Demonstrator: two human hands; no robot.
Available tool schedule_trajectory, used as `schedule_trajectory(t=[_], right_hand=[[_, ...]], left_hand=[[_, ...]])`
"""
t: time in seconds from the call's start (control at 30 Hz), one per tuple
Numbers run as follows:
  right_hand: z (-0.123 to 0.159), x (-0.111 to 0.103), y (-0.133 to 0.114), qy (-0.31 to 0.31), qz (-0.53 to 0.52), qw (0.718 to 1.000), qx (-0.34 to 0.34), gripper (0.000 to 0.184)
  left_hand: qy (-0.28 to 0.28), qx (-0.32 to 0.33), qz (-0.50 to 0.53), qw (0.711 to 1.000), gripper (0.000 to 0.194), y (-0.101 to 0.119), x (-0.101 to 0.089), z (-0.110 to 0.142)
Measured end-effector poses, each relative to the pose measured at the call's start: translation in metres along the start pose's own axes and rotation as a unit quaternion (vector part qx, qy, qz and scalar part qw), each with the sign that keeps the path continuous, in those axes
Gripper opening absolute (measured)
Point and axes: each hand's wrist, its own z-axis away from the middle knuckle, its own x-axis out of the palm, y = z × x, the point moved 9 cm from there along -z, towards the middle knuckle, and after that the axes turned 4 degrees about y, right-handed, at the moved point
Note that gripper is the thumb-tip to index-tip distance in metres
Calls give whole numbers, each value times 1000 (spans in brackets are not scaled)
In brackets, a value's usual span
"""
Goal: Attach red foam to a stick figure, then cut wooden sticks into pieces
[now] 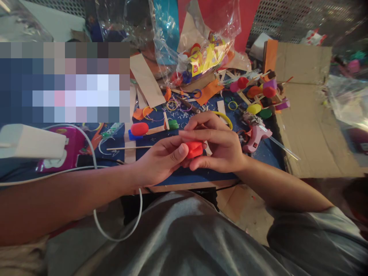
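Observation:
Close to the table's front edge, a lump of red modelling clay [194, 150] is held between both hands. My left hand [162, 159] closes on it from the left, thumb pressed against its side. From the right, my right hand [222, 145] curls around it, thumb below and fingers arched over the top. Part of the clay is hidden by the fingers. A thin wooden stick [129, 148] sticks out to the left behind my left hand; its other end is hidden. Beyond the hands lie a red clay piece [139, 128] and a green one [173, 124] beside small wooden sticks.
A pink glue gun [257, 137] lies right of my hands, near a stick build with coloured clay pieces [266, 92]. Cardboard [304, 115] covers the right side. At left, a white charger [31, 142] sits in a magenta socket box [77, 142], its cable crossing my left forearm.

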Motion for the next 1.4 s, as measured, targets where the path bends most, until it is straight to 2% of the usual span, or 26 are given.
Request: schedule_trajectory(t=[0.07, 0.23, 0.33, 0.63, 0.8, 0.97, 1.17, 1.23, 1.33, 1.4], right_hand=[[0, 0, 0, -13, -19, 1000, 16, 60], [-2, 2, 4, -37, -75, 994, 73, 33], [-1, 2, 8, -35, -98, 991, 88, 28], [0, 4, 18, -47, -151, 978, 133, 30], [1, 7, 17, -61, -194, 969, 138, 41], [0, 7, 17, -61, -167, 976, 123, 28], [0, 5, 16, -30, -148, 982, 116, 18], [0, 4, 18, -25, -148, 981, 122, 21], [1, 4, 20, -34, -167, 977, 132, 40], [1, 5, 21, -41, -170, 975, 135, 45]], left_hand=[[-2, -3, -11, 1000, 55, 0, 0, 0], [-18, 23, -46, 999, 58, 3, -1, -1], [-19, 28, -58, 998, 59, 3, -2, -1], [-17, 24, -95, 995, 64, 1, -6, -2], [-15, 1, -94, 995, 66, -4, -6, 1], [-13, 6, -101, 995, 69, -3, -5, 1], [-4, 11, -98, 995, 65, -2, -8, -2], [-1, 10, -95, 995, 65, -2, -8, -2], [-16, 6, -98, 995, 66, -2, -5, -1], [-24, 8, -99, 995, 66, -1, -3, -1]])
